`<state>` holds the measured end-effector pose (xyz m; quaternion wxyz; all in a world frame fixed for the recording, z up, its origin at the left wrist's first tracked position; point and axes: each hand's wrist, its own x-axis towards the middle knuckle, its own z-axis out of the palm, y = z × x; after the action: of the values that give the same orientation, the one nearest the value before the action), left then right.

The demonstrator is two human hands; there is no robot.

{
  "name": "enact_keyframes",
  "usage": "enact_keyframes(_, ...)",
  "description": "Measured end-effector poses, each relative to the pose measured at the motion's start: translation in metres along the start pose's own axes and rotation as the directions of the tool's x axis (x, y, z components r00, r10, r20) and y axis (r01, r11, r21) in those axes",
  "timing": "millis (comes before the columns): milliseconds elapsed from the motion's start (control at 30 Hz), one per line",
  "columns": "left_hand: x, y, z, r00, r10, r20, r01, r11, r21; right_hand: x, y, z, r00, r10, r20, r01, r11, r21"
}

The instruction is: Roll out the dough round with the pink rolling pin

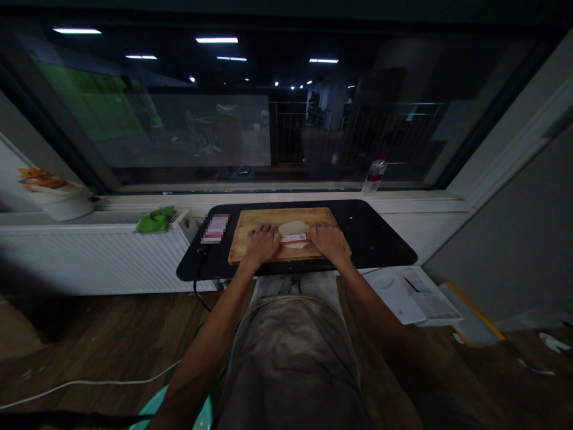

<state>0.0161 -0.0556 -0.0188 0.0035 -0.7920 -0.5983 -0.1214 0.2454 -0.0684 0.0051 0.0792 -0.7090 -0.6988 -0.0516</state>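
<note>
Tub (67, 202): white, orange matter on top; far left of the board (250, 220).

Radiator (98, 263): white, ribbed; left of the board.

Cloth (154, 221): green, crumpled, on the radiator; left of the board.

Basin (204, 413): turquoise, partly hidden by the left forearm; on the near side of the board, to its left.

Item (216, 229): pink and white, blurred out; just left of the board, on the same black table (385, 246).

Left hand (263, 243): palm down, fingers bent and closed over the left end of the pin; above the board's left half. Wrist low; forearm slanting in from the near left.

Pin (293, 237): white label, red bands; lying crosswise over the middle of the board, on the dough.

Dough (294, 227): pale, flattened, roughly round; on the board, right of its centre, showing both beyond and before the pin.

Right hand (328, 239): palm down, fingers bent and closed over the pin's right end; above the board's right part. Forearm slanting in from the near right.

Bottle (375, 176): clear, pinkish cap; standing beyond the board, to its right.
</note>
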Motion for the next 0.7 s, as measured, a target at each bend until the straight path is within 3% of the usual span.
enact_keyframes(433,-0.025,0.007,0.000,0.998,0.016,-0.066,-0.019,0.999,-0.046,-0.040,0.000,0.020,0.984,0.020,-0.179,-0.004,0.996,0.088)
enact_keyframes(700,-0.008,0.005,0.006,0.997,-0.012,-0.077,0.009,0.999,-0.033,-0.020,0.001,0.011,0.991,-0.039,-0.124,0.041,0.999,0.015)
